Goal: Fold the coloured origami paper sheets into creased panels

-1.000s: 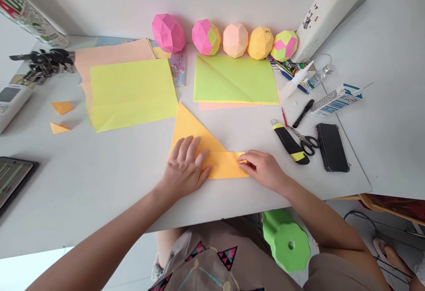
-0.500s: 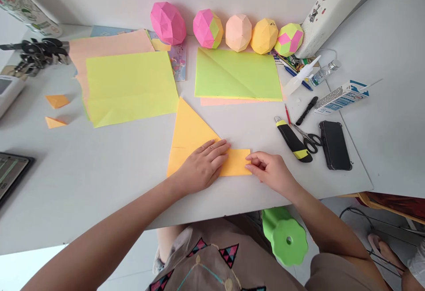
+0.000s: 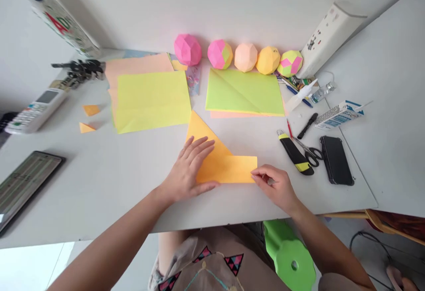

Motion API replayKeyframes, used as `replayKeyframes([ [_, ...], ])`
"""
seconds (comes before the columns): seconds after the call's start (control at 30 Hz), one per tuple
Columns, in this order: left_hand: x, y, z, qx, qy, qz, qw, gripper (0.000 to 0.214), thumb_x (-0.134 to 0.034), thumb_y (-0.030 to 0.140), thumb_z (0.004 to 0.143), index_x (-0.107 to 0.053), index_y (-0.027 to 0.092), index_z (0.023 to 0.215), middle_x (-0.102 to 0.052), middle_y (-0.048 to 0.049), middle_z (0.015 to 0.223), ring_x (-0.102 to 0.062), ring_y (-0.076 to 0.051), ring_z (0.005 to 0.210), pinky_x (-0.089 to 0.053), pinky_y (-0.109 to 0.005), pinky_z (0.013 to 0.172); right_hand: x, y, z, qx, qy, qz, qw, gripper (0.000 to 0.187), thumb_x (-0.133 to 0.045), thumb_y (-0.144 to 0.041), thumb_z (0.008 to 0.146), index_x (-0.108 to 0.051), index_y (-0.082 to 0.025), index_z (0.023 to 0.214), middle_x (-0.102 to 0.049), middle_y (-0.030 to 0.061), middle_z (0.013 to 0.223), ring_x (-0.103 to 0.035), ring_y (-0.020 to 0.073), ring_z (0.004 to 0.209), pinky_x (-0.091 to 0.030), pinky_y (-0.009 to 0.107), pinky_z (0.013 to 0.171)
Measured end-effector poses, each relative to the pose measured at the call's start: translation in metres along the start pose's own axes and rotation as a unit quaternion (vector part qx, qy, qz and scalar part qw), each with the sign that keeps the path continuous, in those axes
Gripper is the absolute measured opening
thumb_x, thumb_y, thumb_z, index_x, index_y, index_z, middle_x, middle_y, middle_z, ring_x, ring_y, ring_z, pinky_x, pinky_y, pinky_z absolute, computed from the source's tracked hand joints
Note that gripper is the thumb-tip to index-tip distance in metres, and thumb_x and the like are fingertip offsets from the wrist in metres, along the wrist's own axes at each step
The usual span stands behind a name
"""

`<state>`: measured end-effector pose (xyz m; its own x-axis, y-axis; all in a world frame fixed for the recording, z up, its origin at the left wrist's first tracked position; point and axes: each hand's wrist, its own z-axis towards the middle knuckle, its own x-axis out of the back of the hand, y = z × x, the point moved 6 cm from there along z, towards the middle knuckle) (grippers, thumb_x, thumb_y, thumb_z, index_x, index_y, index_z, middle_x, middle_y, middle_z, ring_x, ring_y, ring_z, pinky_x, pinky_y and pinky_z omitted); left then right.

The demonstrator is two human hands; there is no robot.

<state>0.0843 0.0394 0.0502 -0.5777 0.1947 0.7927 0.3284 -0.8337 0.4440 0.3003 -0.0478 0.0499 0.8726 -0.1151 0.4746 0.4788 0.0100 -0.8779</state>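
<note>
A folded sheet of orange paper [image 3: 229, 169] lies on the white table in front of me. Its upper left part rises to a point, and a strip runs to the right. My left hand [image 3: 189, 169] rests over the left part of the paper, fingers spread and thumb along the lower edge, hiding that corner. At the strip's right end, my right hand [image 3: 274, 184] pinches the edge between thumb and fingers. Two small folded orange pieces [image 3: 90, 110] lie off to the left.
Yellow-green sheets [image 3: 152, 100] and another stack [image 3: 245, 91] lie behind. Several faceted paper balls [image 3: 245, 57] line the wall. A utility knife [image 3: 295, 153], scissors [image 3: 314, 156], a phone [image 3: 337, 160] and a drink carton [image 3: 338, 114] are at right; a tablet [image 3: 29, 184] is at left.
My left hand has shifted left on the paper and spread its fingers, baring more of the strip. My right hand stays at the strip's right end. The camera view has shifted.
</note>
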Motion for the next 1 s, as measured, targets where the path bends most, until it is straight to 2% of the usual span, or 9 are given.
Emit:
replayKeyframes([
  [0.1, 0.016, -0.010, -0.017, 0.030, -0.031, 0.022, 0.999, 0.109, -0.063, 0.068, 0.073, -0.008, 0.014, 0.150, -0.030, -0.0226, 0.149, -0.022, -0.039, 0.141, -0.015, -0.063, 0.113, 0.011, -0.011, 0.001, 0.052, 0.045, 0.075, 0.995, 0.006, -0.063, -0.023, 0.083, -0.068, -0.023, 0.083, -0.063, 0.0012, 0.073, -0.058, 0.0138, 0.065, -0.050, 0.028, 0.059],
  [0.17, 0.023, -0.010, -0.025, 0.024, -0.033, 0.037, 0.998, 0.078, -0.061, 0.046, 0.086, -0.021, 0.022, 0.148, -0.035, -0.0180, 0.148, -0.028, -0.035, 0.139, -0.022, -0.061, 0.112, 0.014, -0.012, 0.004, 0.027, 0.058, 0.139, 0.988, 0.006, -0.065, -0.025, 0.082, -0.069, -0.024, 0.086, -0.063, 0.0007, 0.073, -0.058, 0.0130, 0.061, -0.052, 0.028, 0.055],
  [0.3, 0.046, -0.009, -0.026, 0.029, 0.082, -0.009, 0.996, 0.033, -0.050, 0.013, 0.092, -0.049, 0.028, 0.122, -0.060, -0.0075, 0.120, -0.057, -0.021, 0.116, -0.045, -0.045, 0.101, 0.020, -0.019, 0.014, -0.023, 0.080, 0.246, 0.966, 0.011, -0.072, -0.033, 0.076, -0.071, -0.025, 0.083, -0.061, -0.0003, 0.070, -0.053, 0.0111, 0.051, -0.051, 0.027, 0.044],
  [0.4, 0.062, -0.013, -0.021, 0.066, 0.136, -0.064, 0.986, 0.030, -0.058, 0.020, 0.089, -0.050, 0.026, 0.117, -0.054, -0.0103, 0.128, -0.053, -0.024, 0.120, -0.049, -0.044, 0.096, 0.026, -0.030, 0.023, -0.038, 0.090, 0.321, 0.942, 0.017, -0.075, -0.037, 0.072, -0.070, -0.024, 0.081, -0.055, -0.0026, 0.060, -0.048, 0.0104, 0.046, -0.047, 0.025, 0.036],
  [0.5, 0.066, -0.017, -0.014, 0.112, 0.109, -0.144, 0.977, 0.043, -0.061, 0.030, 0.088, -0.044, 0.025, 0.127, -0.052, -0.0126, 0.130, -0.051, -0.026, 0.122, -0.049, -0.044, 0.095, 0.031, -0.042, 0.031, -0.050, 0.082, 0.383, 0.919, 0.020, -0.078, -0.037, 0.067, -0.069, -0.024, 0.079, -0.049, -0.0049, 0.056, -0.042, 0.0075, 0.041, -0.040, 0.021, 0.031],
  [0.6, 0.069, -0.012, -0.008, 0.113, 0.106, -0.209, 0.965, 0.015, -0.053, 0.028, 0.092, -0.058, 0.025, 0.107, -0.060, -0.0083, 0.113, -0.060, -0.022, 0.106, -0.054, -0.036, 0.084, 0.035, -0.053, 0.039, -0.056, 0.088, 0.413, 0.905, 0.022, -0.079, -0.036, 0.065, -0.068, -0.024, 0.080, -0.050, -0.0046, 0.060, -0.045, 0.0074, 0.045, -0.039, 0.019, 0.032],
  [0.73, 0.086, 0.003, -0.004, 0.100, 0.177, -0.223, 0.953, 0.010, -0.053, 0.026, 0.093, -0.062, 0.024, 0.097, -0.061, -0.0070, 0.105, -0.059, -0.021, 0.101, -0.053, -0.035, 0.082, 0.036, -0.060, 0.045, -0.050, 0.118, 0.405, 0.905, 0.026, -0.079, -0.037, 0.066, -0.067, -0.024, 0.084, -0.054, -0.0014, 0.072, -0.054, 0.0117, 0.059, -0.044, 0.021, 0.039],
  [0.87, 0.091, 0.014, -0.004, 0.126, 0.147, -0.305, 0.932, 0.021, -0.049, 0.035, 0.095, -0.064, 0.024, 0.104, -0.064, -0.0081, 0.103, -0.061, -0.022, 0.097, -0.054, -0.034, 0.075, 0.038, -0.060, 0.050, -0.047, 0.145, 0.397, 0.905, 0.027, -0.078, -0.038, 0.067, -0.065, -0.023, 0.085, -0.054, -0.0020, 0.072, -0.054, 0.0119, 0.060, -0.043, 0.021, 0.039],
  [1.0, 0.092, 0.011, -0.012, 0.202, 0.171, -0.328, 0.907, 0.025, -0.049, 0.040, 0.094, -0.067, 0.023, 0.089, -0.066, -0.0069, 0.096, -0.063, -0.022, 0.093, -0.055, -0.032, 0.073, 0.038, -0.056, 0.057, -0.058, 0.138, 0.393, 0.907, 0.029, -0.079, -0.038, 0.065, -0.064, -0.022, 0.084, -0.053, -0.0028, 0.070, -0.051, 0.0108, 0.056, -0.040, 0.020, 0.036],
])
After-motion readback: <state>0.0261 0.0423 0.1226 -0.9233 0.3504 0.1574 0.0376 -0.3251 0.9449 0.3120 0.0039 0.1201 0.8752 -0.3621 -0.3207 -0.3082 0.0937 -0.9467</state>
